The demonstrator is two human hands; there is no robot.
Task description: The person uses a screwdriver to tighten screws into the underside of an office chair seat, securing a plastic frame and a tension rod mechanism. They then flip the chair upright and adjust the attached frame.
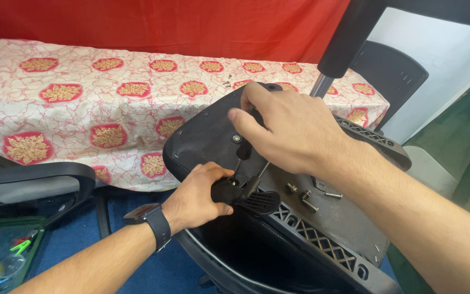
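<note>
Red curtain [191, 24] — patterned bed [82, 103], blue floor [77, 245], white wall [447, 54]

Bright, even indoor light; soft shadows, no glare. Mostly sharp, slight blur w/ stretch at edges.

The upturned chair seat [208, 136] is covered in matt black fabric, slightly dusty, with small metal staples along its edge. Its armrest bracket [322, 239] is moulded of matt black plastic with an open lattice. Loose bolts [307, 200] of dull grey metal are seen on the seat. The gas-lift column [322, 84] is polished metal under a smooth black plastic sleeve. The table [82, 98] is draped in printed cloth, cream with red and gold motifs. A glossy rubbery watch strap [156, 223] is worn on the left wrist.
</note>
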